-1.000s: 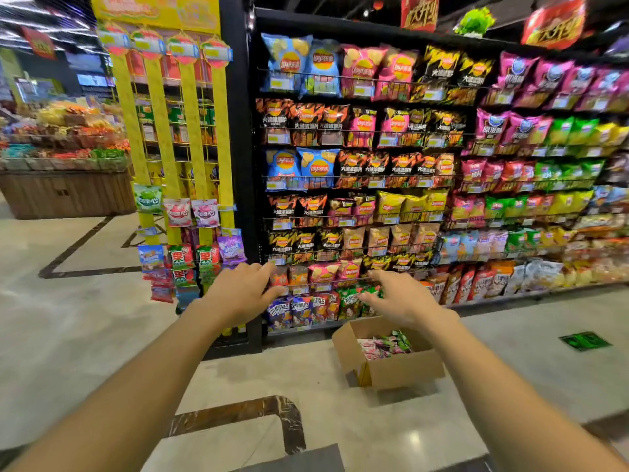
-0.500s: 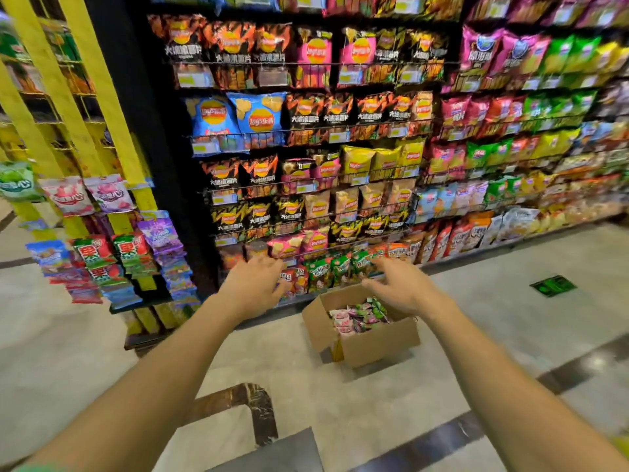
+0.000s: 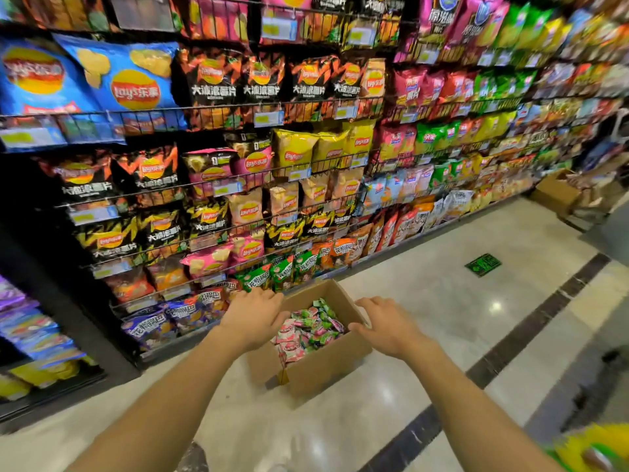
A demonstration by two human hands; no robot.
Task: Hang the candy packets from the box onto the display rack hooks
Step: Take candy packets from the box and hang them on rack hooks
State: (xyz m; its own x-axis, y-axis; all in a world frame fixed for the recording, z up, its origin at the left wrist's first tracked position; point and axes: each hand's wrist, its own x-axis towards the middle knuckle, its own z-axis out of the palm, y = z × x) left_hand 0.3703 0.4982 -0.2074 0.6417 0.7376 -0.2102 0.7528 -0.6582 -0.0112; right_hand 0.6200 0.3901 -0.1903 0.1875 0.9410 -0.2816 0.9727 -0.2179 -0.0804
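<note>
An open cardboard box (image 3: 326, 367) stands on the shop floor in front of the snack shelves. Inside lie several pink and green candy packets (image 3: 309, 330). My left hand (image 3: 253, 318) hovers over the box's left rim, fingers spread, holding nothing. My right hand (image 3: 384, 327) is over the right rim, fingers apart and empty, thumb near the box edge. The yellow display rack is almost out of frame; only hanging packets (image 3: 23, 321) at the far left edge show.
A tall black wire shelf (image 3: 238, 185) full of crisp bags rises just behind the box. A second cardboard box (image 3: 554, 192) sits at the far right. A green floor sticker (image 3: 482, 264) lies on the tiled floor to the right.
The view has dropped and moved closer to the box. Both hands have lowered from above the box to its two rims. The yellow rack has slid out to the left.
</note>
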